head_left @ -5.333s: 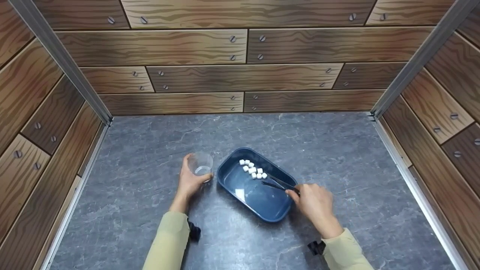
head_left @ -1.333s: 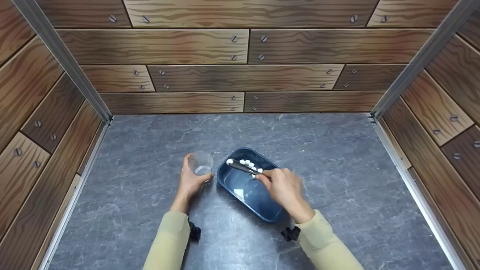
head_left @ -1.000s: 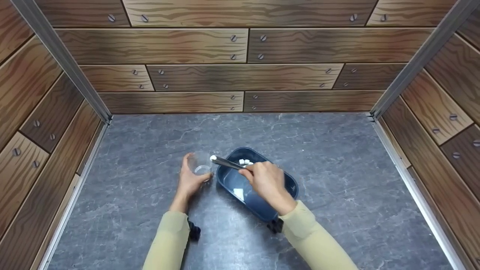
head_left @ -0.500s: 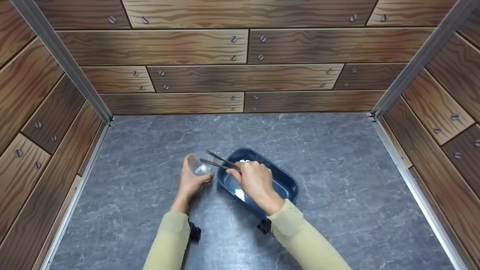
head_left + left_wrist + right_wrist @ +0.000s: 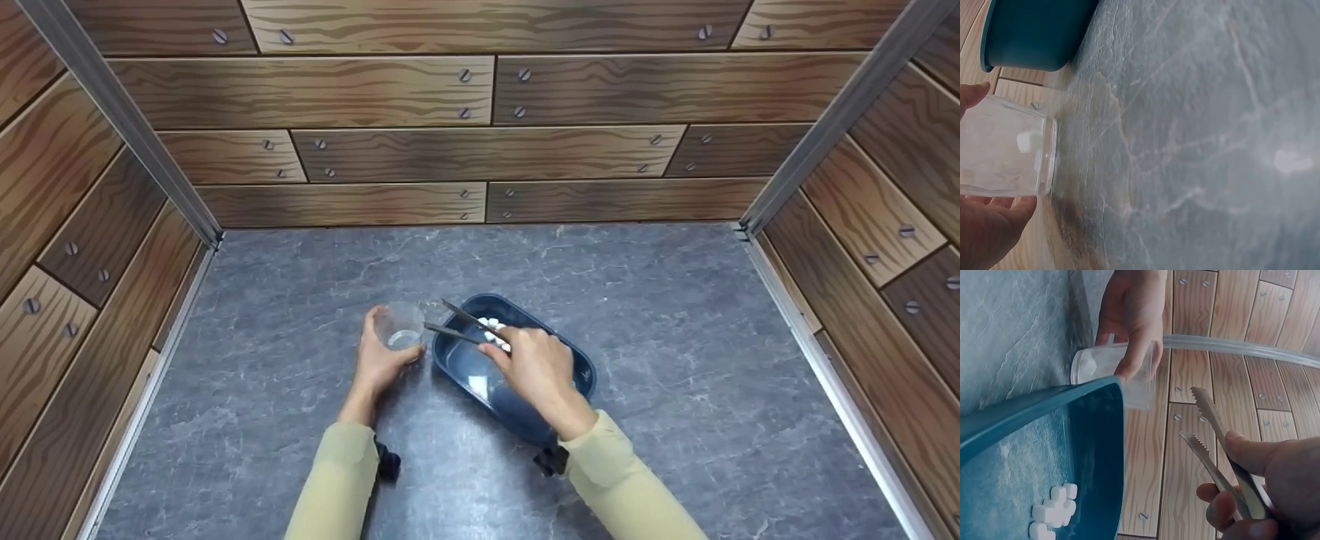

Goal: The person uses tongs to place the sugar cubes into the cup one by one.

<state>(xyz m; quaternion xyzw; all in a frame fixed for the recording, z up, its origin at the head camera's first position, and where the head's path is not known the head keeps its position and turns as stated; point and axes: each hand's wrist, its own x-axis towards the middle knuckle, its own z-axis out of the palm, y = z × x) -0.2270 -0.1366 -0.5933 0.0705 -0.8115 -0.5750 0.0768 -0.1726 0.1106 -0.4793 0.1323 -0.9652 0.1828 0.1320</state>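
My left hand [image 5: 381, 367] holds a clear plastic cup [image 5: 401, 326] upright on the table, thumb and fingers around its sides. One white cube [image 5: 1028, 142] lies low inside the cup, as the left wrist view shows. My right hand [image 5: 540, 371] grips metal tongs [image 5: 1230, 467] with toothed tips. The tong arms stand apart with nothing between them, above the left end of a blue tray [image 5: 472, 371] and close to the cup's rim. Several small white cubes [image 5: 1053, 509] sit together in the tray, partly covered by the right hand in the head view.
The grey marbled tabletop [image 5: 300, 285] is bounded by wood-patterned panels [image 5: 390, 154] at the back and both sides. Metal posts [image 5: 832, 112] stand at the back corners. The tray sits just right of the cup.
The tongs picked a white cube out of the tray, carried it left and let it go over the cup. They have since drawn back right, spread. The left hand and cup stayed put.
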